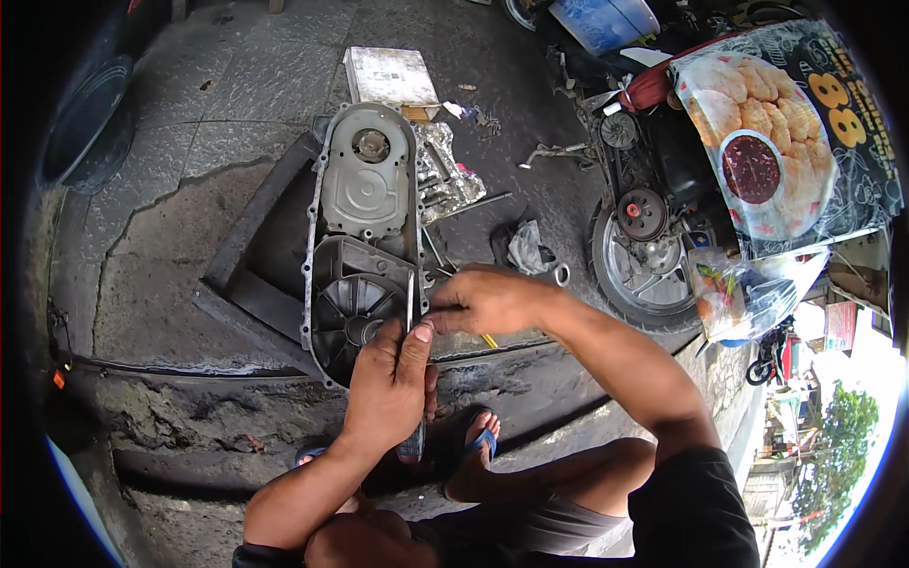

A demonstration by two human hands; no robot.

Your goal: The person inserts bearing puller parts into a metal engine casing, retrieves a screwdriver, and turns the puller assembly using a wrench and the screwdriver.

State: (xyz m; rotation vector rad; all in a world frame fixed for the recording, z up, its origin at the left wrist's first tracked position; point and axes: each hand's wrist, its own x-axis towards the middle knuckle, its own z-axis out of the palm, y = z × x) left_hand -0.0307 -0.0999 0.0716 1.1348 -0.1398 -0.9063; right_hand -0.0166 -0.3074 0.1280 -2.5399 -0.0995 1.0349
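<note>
A long grey scooter engine cover lies with its inner side up in front of me, its ribbed round end toward me. My left hand is closed round a screwdriver, its pale shaft pointing away along the cover's right edge. The dark handle end shows below my palm. My right hand reaches in from the right, fingers curled and pressed together beside my left thumb at the cover's rim. Whether anything small sits in those fingers is hidden.
Beneath the cover is a dark angled metal frame. Beyond it are a white box and a foil-like sheet with tools. A scooter with exposed wheel stands right. A black basin is far left; a raised concrete edge runs before me.
</note>
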